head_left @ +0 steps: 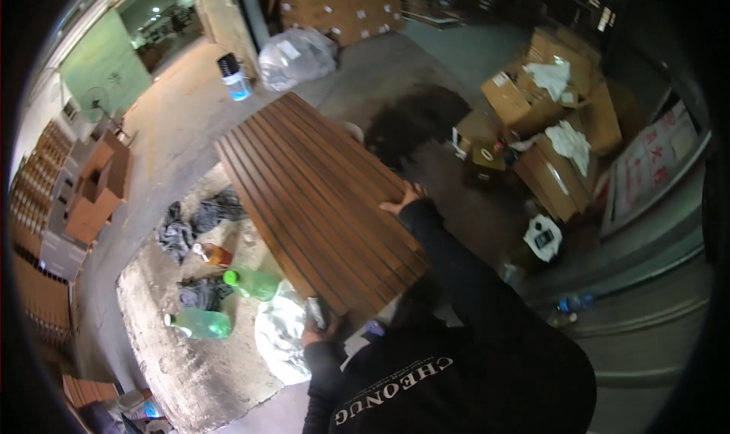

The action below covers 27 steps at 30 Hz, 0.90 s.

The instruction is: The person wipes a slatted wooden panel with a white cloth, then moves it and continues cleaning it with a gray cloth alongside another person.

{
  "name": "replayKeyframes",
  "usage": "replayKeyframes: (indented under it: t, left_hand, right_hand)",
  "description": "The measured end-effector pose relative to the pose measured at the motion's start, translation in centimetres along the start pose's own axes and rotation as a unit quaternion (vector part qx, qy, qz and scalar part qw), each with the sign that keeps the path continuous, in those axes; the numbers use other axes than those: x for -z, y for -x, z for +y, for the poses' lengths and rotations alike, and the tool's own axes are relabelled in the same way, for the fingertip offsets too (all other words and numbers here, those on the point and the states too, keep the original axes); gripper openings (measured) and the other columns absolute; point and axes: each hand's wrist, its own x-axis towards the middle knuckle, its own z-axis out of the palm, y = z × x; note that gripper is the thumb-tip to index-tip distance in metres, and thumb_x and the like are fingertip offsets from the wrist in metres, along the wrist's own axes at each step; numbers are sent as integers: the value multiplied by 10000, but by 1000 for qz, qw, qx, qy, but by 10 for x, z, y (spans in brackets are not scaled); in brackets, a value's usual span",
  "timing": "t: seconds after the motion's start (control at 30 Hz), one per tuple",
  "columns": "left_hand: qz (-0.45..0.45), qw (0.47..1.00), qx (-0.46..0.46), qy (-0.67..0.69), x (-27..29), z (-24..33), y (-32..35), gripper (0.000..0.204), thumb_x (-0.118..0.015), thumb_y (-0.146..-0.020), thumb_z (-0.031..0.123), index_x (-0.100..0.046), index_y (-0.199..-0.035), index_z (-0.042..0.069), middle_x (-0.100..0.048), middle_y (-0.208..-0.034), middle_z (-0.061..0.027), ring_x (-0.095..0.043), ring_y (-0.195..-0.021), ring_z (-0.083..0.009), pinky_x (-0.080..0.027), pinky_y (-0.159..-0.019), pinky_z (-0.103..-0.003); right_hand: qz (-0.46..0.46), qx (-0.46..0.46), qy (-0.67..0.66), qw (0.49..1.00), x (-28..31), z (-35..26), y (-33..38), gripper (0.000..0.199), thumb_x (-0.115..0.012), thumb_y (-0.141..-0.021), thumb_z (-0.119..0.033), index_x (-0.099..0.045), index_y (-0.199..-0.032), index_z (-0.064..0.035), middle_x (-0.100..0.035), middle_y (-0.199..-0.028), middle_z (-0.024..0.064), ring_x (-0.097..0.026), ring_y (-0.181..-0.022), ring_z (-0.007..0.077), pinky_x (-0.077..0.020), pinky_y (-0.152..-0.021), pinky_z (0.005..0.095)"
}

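Now, slatted brown panel [323, 209] mid-view, slanting eleven to five o'clock. Right hand [407, 197] spread open, resting on panel's three-o'clock edge. Left hand [319, 330] curled around small pale item [314, 311], panel's six o'clock. Green bottle [258, 285] toward half past seven.

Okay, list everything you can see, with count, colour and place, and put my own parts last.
Slatted wood-look panel: one, brown, centre
Rough flat slab: one, pale, left
Translucent plastic bottles: two, green, on slab
Small capped bottle: one, amber, on slab
Crumpled cloth-like bundles: several, dark grey, on slab
Shiny crumpled sheet: one, silvery white, by left hand
Bucket: one, white-blue, beyond panel
Bulging plastic sack: one, whitish, beyond panel
Cardboard boxes: many, brown, right, left and back
Rectangular board: one, whitish with red marks, far right
Sleeves: two, black, foreground
Left hand: one, bare, near panel's close corner
Right hand: one, bare, on panel's right edge
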Motion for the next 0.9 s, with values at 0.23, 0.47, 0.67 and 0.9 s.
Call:
replayKeyframes:
  t: [0.23, 0.47, 0.67, 0.9]
  left_hand:
    - [-3, 1000, -17, -10, -7, 25, 53, 609, -708, -672, 254, -505, -1195, 18, -608, -955, -243, -589, -913, -366, -453, -804, -396]
    - [1, 955, 93, 282, 15, 62, 92, 579, -666, -798, 173, -408, -1239, -100, -566, -1090, -203, -538, -1008, -239, -410, -903, -333]
    - [69, 994, -35, -82, -2, 30, 72, 564, -593, -830, 264, -408, -1247, -70, -476, -1170, -281, -482, -1068, -396, -404, -886, -451]
    - [214, 977, 1, -10, -32, -11, 79, 504, -598, -836, 295, -494, -1162, -74, -498, -1133, -276, -508, -1026, -372, -399, -896, -414]
  right_hand:
    - [69, -5, 21, 997, -2, 50, 40, 1056, -714, -559, -633, -301, -1355, -75, -359, -1354, 175, -318, -1267, 336, -281, -1041, 437]
    - [5, 82, -41, 996, 8, 106, 87, 950, -703, -660, -557, -323, -1346, -21, -363, -1333, 233, -361, -1232, 366, -350, -992, 418]
    - [-82, 123, -356, 923, -7, 168, 95, 645, -602, -849, -328, -344, -1341, -1, -363, -1370, 174, -340, -1272, 276, -332, -1014, 377]
    - [-182, 44, -623, 759, -25, 182, 90, 420, -464, -917, -141, -403, -1317, -25, -415, -1343, 101, -382, -1238, 188, -317, -1029, 326]
